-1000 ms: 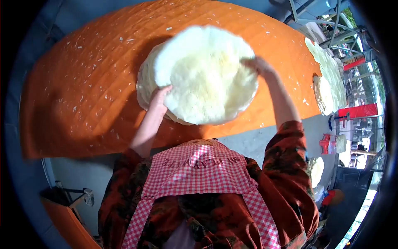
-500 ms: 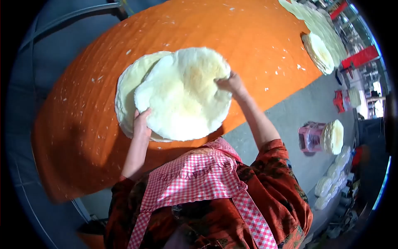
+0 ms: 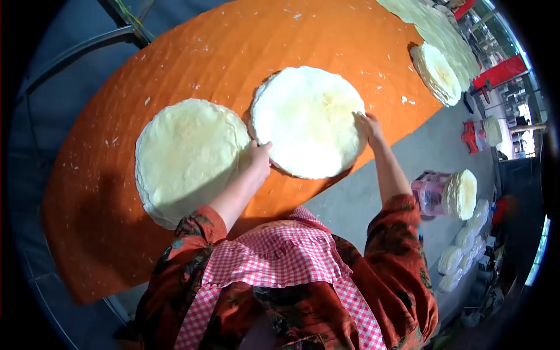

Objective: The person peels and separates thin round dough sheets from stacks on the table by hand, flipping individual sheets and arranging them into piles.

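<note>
A round, pale flatbread [image 3: 309, 122] with light brown patches lies at the middle of the orange cloth. My left hand [image 3: 258, 160] pinches its lower left edge, thumb on top and the fingers partly hidden. At its right edge, my right hand [image 3: 370, 128] grips the rim with the fingertips. To the left sits a stack of similar flatbreads [image 3: 189, 157], its top sheet slightly wrinkled. My left wrist and forearm pass close to that stack's right side and shade its lower part. Whether more flatbreads lie beneath the held one, I cannot tell.
Another flatbread stack [image 3: 437, 73] stands at the table's far right end, beside a pale green sheet [image 3: 434, 35]. Crumbs dot the orange cloth [image 3: 233, 58]. On the grey floor to the right, a pink stool [image 3: 429, 194] stands by more stacked flatbreads [image 3: 461, 195] and wrapped bundles [image 3: 458, 254].
Both hands have carried the flatbread rightward from over the left stack, bringing it flat beside that stack. The left stack's top is now uncovered.
</note>
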{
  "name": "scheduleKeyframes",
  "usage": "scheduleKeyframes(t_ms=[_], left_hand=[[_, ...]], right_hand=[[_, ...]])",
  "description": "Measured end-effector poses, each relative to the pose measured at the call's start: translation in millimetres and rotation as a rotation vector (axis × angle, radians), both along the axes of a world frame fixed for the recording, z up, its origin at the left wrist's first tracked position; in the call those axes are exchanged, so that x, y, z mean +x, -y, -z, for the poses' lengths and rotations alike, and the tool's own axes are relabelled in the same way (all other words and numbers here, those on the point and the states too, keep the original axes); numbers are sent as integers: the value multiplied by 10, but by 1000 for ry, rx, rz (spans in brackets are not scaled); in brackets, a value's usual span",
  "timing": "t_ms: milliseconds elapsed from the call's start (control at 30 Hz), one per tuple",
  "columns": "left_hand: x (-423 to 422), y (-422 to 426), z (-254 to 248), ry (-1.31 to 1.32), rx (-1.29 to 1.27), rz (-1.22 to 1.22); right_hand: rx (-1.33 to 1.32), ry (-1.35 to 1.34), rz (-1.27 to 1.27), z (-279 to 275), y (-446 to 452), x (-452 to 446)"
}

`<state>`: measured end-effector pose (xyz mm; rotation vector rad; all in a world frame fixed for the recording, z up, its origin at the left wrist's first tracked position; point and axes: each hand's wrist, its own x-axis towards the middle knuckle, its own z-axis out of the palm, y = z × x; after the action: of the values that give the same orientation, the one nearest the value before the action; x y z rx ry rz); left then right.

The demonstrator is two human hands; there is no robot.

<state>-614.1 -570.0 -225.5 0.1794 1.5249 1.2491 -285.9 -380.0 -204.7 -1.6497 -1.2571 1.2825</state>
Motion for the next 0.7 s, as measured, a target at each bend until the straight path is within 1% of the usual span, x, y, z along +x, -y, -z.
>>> scheduleKeyframes(t_ms=[33,67,100,133,200,233,367,400,433,467,500,533,567,600,667,700], left_hand=[[17,-27,-5,30,16,-23],[35,-16,-22,61,26,-50],[38,16,-49,91,33,-77],[40,46,-151,47,-18,-49],[47,21,-320,-37,-106,14],[47,23,-294,-45,-103,27],[120,5,-240,63,-8,-82],[125,5,109,-26,50,-82],[91,15,125,-18,31,-33],[90,25,203,-61,13,-8],[91,8,333,-117,-1,63],[117,99,96,-128,54,70],[123,246,-242,-217,40,126],[131,421,-462,-301,21,185],[89,897,-466,-540,316,299],[39,1149,-448,-280,481,235]], right_hand=[[0,-109,-76,81,17,108],[71,0,91,199,27,93],[35,-67,67,104,87,74],[-5,-137,48,-11,154,35],[25,-35,28,87,92,19],[48,16,19,121,41,1],[151,426,-66,165,-64,-130],[171,509,-128,144,-118,-111],[156,640,-167,63,-159,-106],[125,858,-166,-114,-91,-145],[182,1033,-151,-308,39,-202],[299,1113,-145,-481,193,-287],[559,1052,-205,-580,383,-410],[813,1007,-276,-679,573,-532],[1001,789,-426,-836,1133,-1073],[885,616,-560,-898,1443,-1375]])
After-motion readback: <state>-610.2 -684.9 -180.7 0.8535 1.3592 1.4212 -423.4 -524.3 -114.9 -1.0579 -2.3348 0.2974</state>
